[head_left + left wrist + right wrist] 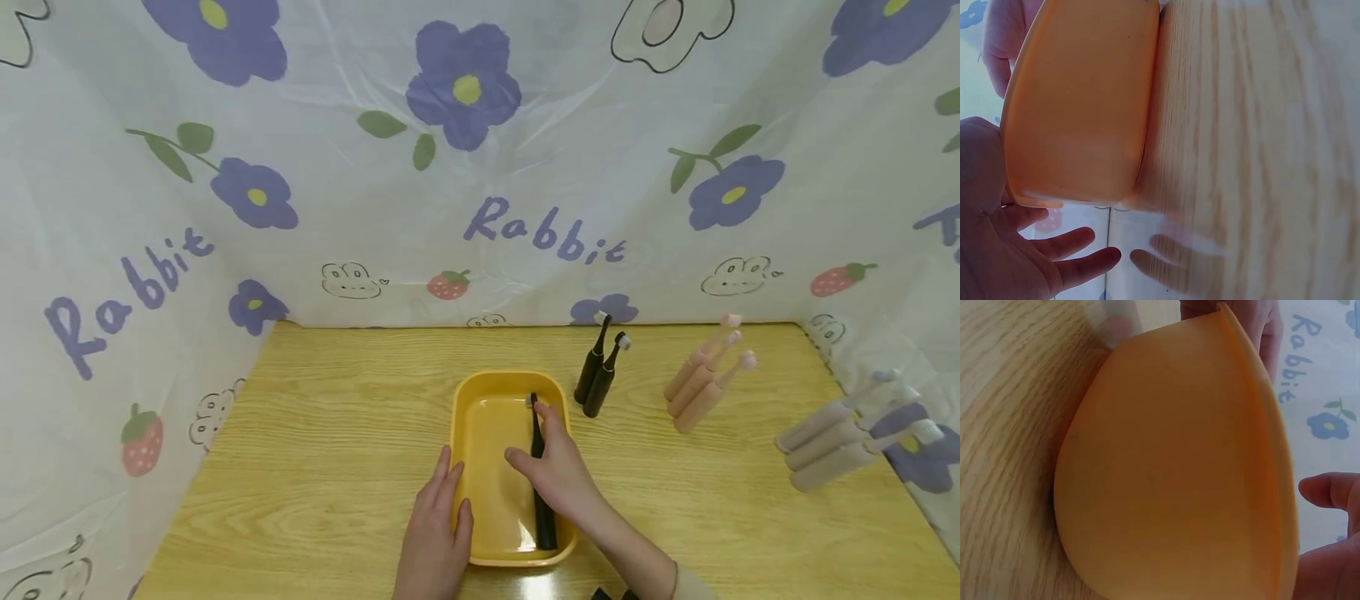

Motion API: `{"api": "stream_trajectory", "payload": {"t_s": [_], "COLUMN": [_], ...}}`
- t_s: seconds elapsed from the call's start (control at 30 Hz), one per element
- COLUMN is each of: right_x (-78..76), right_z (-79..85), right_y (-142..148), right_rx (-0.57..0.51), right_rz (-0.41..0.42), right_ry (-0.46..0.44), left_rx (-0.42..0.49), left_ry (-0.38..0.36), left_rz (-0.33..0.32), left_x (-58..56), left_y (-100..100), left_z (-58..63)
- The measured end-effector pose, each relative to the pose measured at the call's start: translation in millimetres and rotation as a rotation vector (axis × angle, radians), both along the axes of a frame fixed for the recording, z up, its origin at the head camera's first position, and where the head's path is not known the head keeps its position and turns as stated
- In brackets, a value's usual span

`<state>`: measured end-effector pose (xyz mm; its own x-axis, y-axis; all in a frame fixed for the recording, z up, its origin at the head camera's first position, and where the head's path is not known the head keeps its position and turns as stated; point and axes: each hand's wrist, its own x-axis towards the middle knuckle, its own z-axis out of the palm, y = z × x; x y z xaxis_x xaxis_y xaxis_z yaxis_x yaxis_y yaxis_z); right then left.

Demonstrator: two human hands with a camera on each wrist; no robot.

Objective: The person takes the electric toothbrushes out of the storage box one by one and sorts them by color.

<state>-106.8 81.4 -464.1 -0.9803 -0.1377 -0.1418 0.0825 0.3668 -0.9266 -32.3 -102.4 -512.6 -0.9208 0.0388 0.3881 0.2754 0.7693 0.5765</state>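
Note:
A yellow plastic tray (pixel 491 483) lies lengthwise on the wooden table. Inside it, along the right side, a black electric toothbrush (pixel 546 529) points its head toward the far end. My right hand (pixel 566 475) reaches over the tray's right rim and covers the toothbrush's middle, its index finger near the brush head and its thumb spread off to the left. At the near left side of the tray, my left hand (pixel 437 533) rests against the rim with fingers extended. The left wrist view shows those fingers (pixel 1075 242) spread beside the tray wall (pixel 1085 112).
Two black electric toothbrushes (pixel 598 383) stand upright behind the tray's right corner. Farther right are several pink toothbrushes (pixel 701 392) and several pale ones (pixel 832 446). Small dark objects (pixel 611 594) show at the bottom edge, beside the right forearm. A patterned curtain (pixel 555 167) borders the table.

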Motion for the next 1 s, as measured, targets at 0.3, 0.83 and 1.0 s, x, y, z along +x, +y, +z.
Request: {"api": "stream_trajectory", "payload": {"t_s": [0.3, 0.83, 1.0], "right_x": [-6.8, -1.2, -5.5], "right_z": [-5.6, -14.0, -21.0], "right_y": [-8, -31, -30], "right_rx": [-0.047, -0.030, 0.099], "right_rz": [-0.048, 0.096, 0.184], "right_ry": [-0.087, -0.111, -0.016], "left_rx": [0.003, 0.018, 0.015], "left_ry": [-0.012, -0.085, -0.077], "left_rz": [0.005, 0.037, 0.041], "left_x": [-0.2, -1.3, -0.5], "left_y": [0, 2, 0], "left_z": [1.4, 4.0, 4.6]}}
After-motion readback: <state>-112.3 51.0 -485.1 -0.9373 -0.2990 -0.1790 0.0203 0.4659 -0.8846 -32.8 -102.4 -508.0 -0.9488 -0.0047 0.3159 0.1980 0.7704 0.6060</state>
